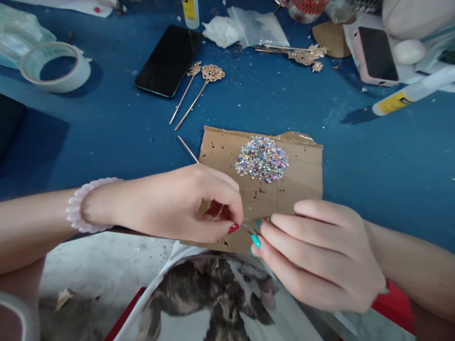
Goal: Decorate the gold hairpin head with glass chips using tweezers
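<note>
My left hand [185, 203], wearing a pale pink bead bracelet [87, 204], is closed in a pinch over the near part of a piece of cardboard. From behind it sticks out the gold stem of a hairpin [188, 149]; the head is hidden in the fingers. My right hand [320, 251] is closed, its teal-nailed fingers gripping a thin pointed metal tool [250, 231]. The tool's tip is close to my left fingertips; whether they touch I cannot tell. Beyond both hands, a heap of small multicoloured rhinestones [263, 158] lies on the cardboard [305, 180].
Two gold hairpins [202, 92] with ornate heads lie beside a black phone [168, 61]. More hairpins [305, 55] lie at the back, near a plastic bag [261, 28]. A tape roll [57, 68] is at left, a yellow-labelled glue tube [398, 100] and pink device [377, 57] at right.
</note>
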A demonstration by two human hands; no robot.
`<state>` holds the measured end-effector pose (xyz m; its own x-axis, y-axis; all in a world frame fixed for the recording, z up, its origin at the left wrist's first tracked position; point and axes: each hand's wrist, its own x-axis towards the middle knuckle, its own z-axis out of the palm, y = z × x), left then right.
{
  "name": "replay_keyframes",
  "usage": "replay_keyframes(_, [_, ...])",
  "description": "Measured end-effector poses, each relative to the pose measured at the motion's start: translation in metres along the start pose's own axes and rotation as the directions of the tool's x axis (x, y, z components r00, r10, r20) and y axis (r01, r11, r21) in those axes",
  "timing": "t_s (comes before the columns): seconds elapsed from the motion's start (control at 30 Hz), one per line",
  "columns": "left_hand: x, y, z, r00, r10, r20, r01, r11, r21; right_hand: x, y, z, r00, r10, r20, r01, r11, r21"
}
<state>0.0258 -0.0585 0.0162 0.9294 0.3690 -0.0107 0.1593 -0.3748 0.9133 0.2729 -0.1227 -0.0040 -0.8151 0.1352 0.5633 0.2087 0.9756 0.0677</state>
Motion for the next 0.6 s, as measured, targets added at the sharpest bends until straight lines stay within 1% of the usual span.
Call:
replay_keyframes(0.07, [-0.0001, -0.0007, 0.0000, 1.000, 0.002, 0.001, -0.002, 1.000, 0.003, -0.0001, -0.0010, -0.0003, 1.000, 0.001, 0.001, -0.001, 1.000, -0.001])
replay_keyframes(0.23, [0.0003, -0.0030, 0.0000, 1.000, 0.011, -0.010, -0.011, 1.000, 0.014, 0.0005, -0.0027, -0.0008, 0.998, 0.053, 0.024, -0.053, 0.999, 0.000])
replay_keyframes(0.37, [0.0000, -0.0037, 0.0009, 1.000, 0.022, -0.020, -0.021, 0.998, 0.064, 0.0010, -0.0047, -0.0020, 0.995, 0.090, 0.034, -0.090, 0.996, -0.011])
replay_keyframes(0.47, [-0.0008, -0.0035, 0.0011, 1.000, 0.028, 0.004, -0.028, 0.997, 0.074, 0.0010, -0.0054, -0.0028, 0.989, 0.135, 0.055, -0.135, 0.991, -0.003])
replay_keyframes(0.53, [-0.0014, -0.0034, 0.0010, 1.000, 0.017, 0.022, -0.018, 0.998, 0.060, 0.0012, -0.0032, -0.0026, 0.990, 0.129, 0.049, -0.128, 0.992, -0.009])
replay_keyframes(0.6, [-0.0017, -0.0039, 0.0009, 1.000, 0.012, 0.027, -0.013, 0.999, 0.047, 0.0017, 0.0011, -0.0014, 0.995, 0.093, 0.022, -0.092, 0.995, -0.031])
